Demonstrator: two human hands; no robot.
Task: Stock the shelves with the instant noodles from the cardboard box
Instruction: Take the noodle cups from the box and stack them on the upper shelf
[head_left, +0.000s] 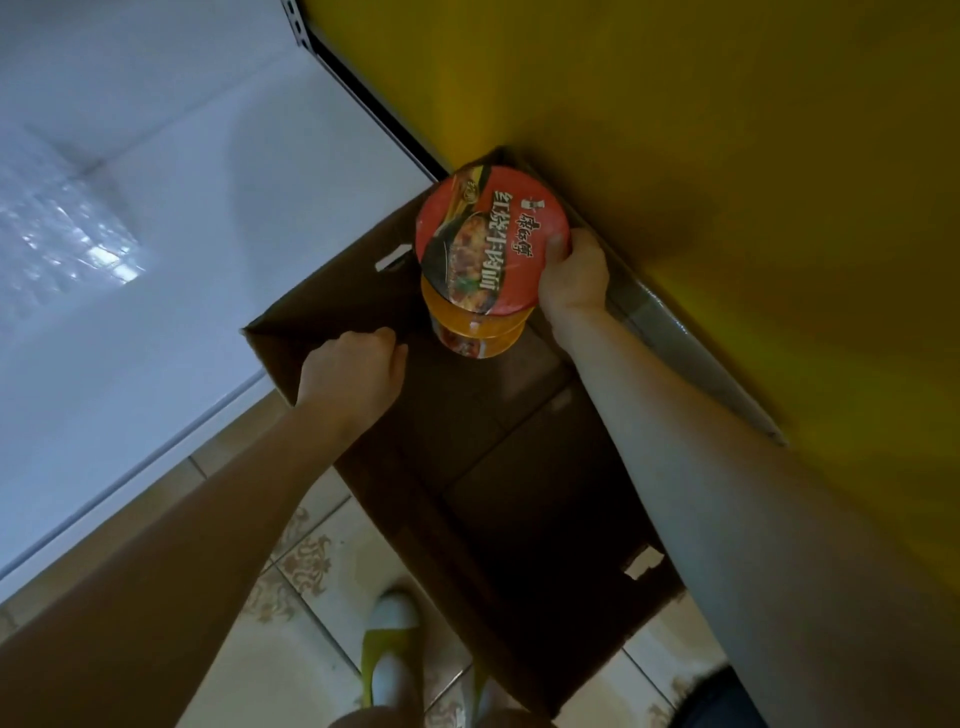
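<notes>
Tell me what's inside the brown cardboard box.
Only the bare bottom flaps of the brown cardboard box show. The red-lidded orange instant noodle cup, held by the right hand, covers the far corner, so that spot is hidden.

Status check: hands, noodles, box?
Right hand grips instant noodle cup at lid rim, over cardboard box. Left hand holds box wall. Rest of box floor bare; nothing in the way.
</notes>
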